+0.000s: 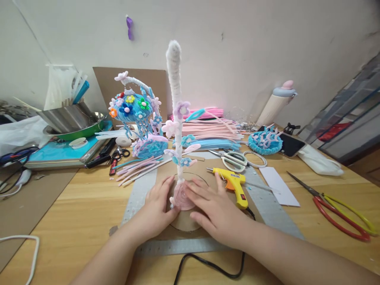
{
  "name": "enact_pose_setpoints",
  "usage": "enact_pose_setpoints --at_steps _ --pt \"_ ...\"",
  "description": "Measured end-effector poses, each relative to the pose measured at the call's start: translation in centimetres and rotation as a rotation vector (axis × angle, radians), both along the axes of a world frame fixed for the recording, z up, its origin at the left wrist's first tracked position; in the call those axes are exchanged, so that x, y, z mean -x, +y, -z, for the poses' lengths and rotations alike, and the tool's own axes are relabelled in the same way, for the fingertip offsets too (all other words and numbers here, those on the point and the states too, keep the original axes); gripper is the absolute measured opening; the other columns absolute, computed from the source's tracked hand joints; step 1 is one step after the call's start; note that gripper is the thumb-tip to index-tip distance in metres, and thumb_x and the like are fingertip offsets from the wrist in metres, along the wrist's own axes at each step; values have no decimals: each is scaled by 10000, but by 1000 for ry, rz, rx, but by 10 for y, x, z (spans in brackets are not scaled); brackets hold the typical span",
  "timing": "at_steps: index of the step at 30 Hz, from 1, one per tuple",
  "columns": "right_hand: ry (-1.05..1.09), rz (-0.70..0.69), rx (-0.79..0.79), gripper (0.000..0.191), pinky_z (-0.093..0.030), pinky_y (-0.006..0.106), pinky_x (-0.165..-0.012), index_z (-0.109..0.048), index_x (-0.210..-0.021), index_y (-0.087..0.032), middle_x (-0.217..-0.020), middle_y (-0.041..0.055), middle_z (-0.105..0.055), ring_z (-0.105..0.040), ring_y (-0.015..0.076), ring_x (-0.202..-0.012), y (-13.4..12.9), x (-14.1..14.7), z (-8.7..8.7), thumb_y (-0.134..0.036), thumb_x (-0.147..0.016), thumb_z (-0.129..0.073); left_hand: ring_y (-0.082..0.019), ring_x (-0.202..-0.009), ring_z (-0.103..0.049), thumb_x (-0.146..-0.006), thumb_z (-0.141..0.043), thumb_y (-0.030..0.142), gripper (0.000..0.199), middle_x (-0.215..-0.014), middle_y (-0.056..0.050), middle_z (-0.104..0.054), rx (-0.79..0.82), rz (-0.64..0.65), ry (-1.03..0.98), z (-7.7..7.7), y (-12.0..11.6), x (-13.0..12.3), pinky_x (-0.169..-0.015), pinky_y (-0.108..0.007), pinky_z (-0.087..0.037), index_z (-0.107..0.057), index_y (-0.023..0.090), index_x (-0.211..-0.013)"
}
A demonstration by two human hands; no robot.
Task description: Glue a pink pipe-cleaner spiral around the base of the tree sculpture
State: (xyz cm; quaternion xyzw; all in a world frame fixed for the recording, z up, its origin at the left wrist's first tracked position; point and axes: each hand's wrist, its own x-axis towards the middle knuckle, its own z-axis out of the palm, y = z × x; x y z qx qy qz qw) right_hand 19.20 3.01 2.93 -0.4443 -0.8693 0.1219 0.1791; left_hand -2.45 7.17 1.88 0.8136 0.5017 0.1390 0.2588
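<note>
A tall white fuzzy stem point(174, 79) stands upright, with pink, lilac and blue flowers along its lower half. At its foot is a round coiled pink base point(185, 197) on a brown cardboard sheet point(190, 225) marked with a circle. My left hand point(157, 204) rests at the left side of the base, fingers extended and thumb near its lower edge. Spread over the right side of the base are the fingers of my right hand point(215, 204), lying flat. Just right of that hand is a yellow glue gun point(236, 184).
Behind lie pink and blue pipe cleaners point(208, 130), white-handled scissors point(234, 161) and a flowered blue ornament point(133, 107). Red-and-yellow scissors point(338, 213) lie at right. A metal pot point(68, 118) stands at left; a black cable point(208, 262) crosses the front.
</note>
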Motion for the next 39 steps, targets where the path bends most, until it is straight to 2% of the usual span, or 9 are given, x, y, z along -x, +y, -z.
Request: enact_pose_setpoints --at_steps 2,4,8,12,17,22,27,32,39 --pt "-43 -65 64 629 167 651 -1057 -202 -1490 -271 -1525 45 -303 -181 258 -1426 0 1 4 -308 -931 -487 -288 -1397 -257 -809 -531 307 722 -1519 -129 -295 4 -3 -2 -1 0 0 -1136 -495 -235 -250 161 -1457" --pt "-46 -96 97 611 202 630 -1053 -178 -1490 -316 -1533 12 -276 -163 231 -1432 -1 1 5 -357 -952 -466 -291 -1395 -260 -811 -528 318 718 -1516 -135 -298 4 -5 -2 -1 0 0 -1134 -499 -236 -253 155 -1454" --pt "-19 -95 104 532 242 602 -1043 -227 -1470 -362 -1519 -13 -314 -175 215 -1429 -2 2 2 -451 -975 -404 -287 -1385 -282 -810 -526 322 708 -1505 -143 -308 -4 -1 -12 0 0 -1 -1126 -490 -255 -266 152 -1446" --pt "-38 -67 91 454 214 636 -1038 -325 -1429 -381 -1521 -20 -317 -151 226 -1434 -2 2 1 -462 -985 -373 -284 -1377 -298 -806 -524 320 698 -1491 -146 -328 -14 -10 -20 1 0 -2 -1123 -486 -262 -280 150 -1437" --pt "-103 -42 15 433 161 696 -1021 -446 -1367 -336 -1519 53 -320 -154 281 -1430 -4 4 2 -495 -967 -396 -291 -1384 -289 -807 -534 318 705 -1497 -147 -325 -16 -16 -24 3 0 -1 -1118 -511 -257 -267 161 -1441" --pt "-124 -51 2 403 155 666 -1049 -464 -1354 -283 -1468 83 -415 -246 245 -1407 -5 8 -3 -421 -981 -400 -302 -1381 -298 -810 -541 317 703 -1493 -158 -336 -25 -8 -40 4 1 0 -1115 -521 -259 -269 165 -1440" --pt "-123 -36 18 392 129 637 -1078 -472 -1352 -258 -1476 98 -401 -232 225 -1413 -7 11 -5 -371 -988 -382 -318 -1379 -303 -795 -571 316 741 -1490 -144 -354 -12 -27 -63 4 1 -1 -1112 -547 -257 -255 195 -1455" --pt "-69 -34 70 398 204 615 -1055 -465 -1359 -298 -1484 66 -394 -225 217 -1415 -7 8 -4 -414 -991 -366 -307 -1383 -299 -804 -564 306 721 -1496 -137 -343 11 -23 -62 -2 -1 -2 -1118 -535 -255 -268 201 -1453" --pt "22 -63 161 612 159 572 -1105 -226 -1488 -219 -1548 64 -218 -139 210 -1438 -1 13 -2 -526 -971 -336 -321 -1396 -266 -813 -521 320 683 -1523 -148 -277 24 -8 21 -6 0 -4 -1132 -512 -244 -323 147 -1443"
